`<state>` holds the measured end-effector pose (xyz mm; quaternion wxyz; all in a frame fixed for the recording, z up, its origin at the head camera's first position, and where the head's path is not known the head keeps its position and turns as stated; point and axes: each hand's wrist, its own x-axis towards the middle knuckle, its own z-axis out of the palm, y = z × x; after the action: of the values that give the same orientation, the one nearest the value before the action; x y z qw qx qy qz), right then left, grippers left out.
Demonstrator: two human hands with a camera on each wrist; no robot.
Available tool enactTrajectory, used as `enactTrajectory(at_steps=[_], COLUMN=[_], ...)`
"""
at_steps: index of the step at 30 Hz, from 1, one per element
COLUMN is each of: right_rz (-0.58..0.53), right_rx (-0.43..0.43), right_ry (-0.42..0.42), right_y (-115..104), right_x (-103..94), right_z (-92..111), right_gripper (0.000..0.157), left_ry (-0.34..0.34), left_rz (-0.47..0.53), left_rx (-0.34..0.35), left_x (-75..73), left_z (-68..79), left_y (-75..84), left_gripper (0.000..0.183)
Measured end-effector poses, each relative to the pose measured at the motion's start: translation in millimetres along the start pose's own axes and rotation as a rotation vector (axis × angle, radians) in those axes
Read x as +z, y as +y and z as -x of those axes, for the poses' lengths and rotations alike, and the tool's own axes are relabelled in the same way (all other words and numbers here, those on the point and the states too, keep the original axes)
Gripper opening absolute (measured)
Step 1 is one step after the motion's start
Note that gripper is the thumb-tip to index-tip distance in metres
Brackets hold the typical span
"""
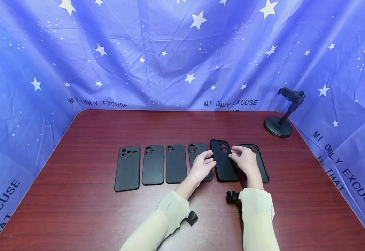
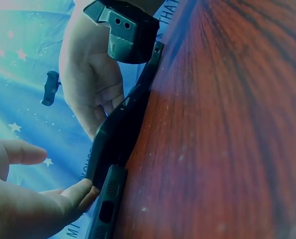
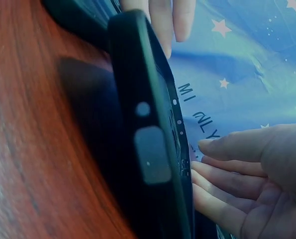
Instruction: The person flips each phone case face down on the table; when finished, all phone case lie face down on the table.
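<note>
A black phone case [image 1: 224, 168] lies between the two hands, hollow side up, with camera cutouts at its far end. In the right wrist view this case [image 3: 130, 74] stands tilted, one edge raised over a dark shadow. My left hand [image 1: 201, 167] touches its left edge with extended fingers, above a neighbouring face-down case [image 1: 208, 177]; the left wrist view shows one digit raised apart from the rest. Along the right edge, my right hand [image 1: 246, 162] rests straight fingertips, its thumb lifted. Another hollow-side-up case [image 1: 263, 169] lies partly hidden behind the right hand.
Three more black cases lie face down in the row's left part: a left one [image 1: 127, 174], a middle one [image 1: 153, 170] and a third [image 1: 176, 169]. A black phone stand [image 1: 278, 126] occupies the far right corner of the red-brown table [image 1: 85, 216]. Starry blue cloth surrounds it.
</note>
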<state>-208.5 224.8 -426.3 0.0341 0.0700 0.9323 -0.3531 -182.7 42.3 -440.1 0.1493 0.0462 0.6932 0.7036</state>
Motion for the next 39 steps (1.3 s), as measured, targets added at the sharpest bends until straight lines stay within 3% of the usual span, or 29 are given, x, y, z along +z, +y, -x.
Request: enactTrajectory(at_steps=[10, 27, 39], right_rz=[-0.011, -0.008, -0.109], right_rx=[0.002, -0.007, 0.012], right_ry=[-0.012, 0.019, -0.075], right_y=[-2, -7, -11], right_x=[0.8, 2.1, 2.8], right_z=[0, 1, -1], right_gripper=[0.038, 0.034, 0.038], left_ry=[0.011, 0.04, 0.044], left_rz=[0.067, 0.181, 0.187], left_rx=[-0.008, 0.05, 0.065], left_x=[-3.2, 1.1, 1.9], left_z=[-3.6, -3.4, -5.7], left_y=[-4.2, -3.2, -3.9], left_gripper=[0.054, 0.055, 0.053])
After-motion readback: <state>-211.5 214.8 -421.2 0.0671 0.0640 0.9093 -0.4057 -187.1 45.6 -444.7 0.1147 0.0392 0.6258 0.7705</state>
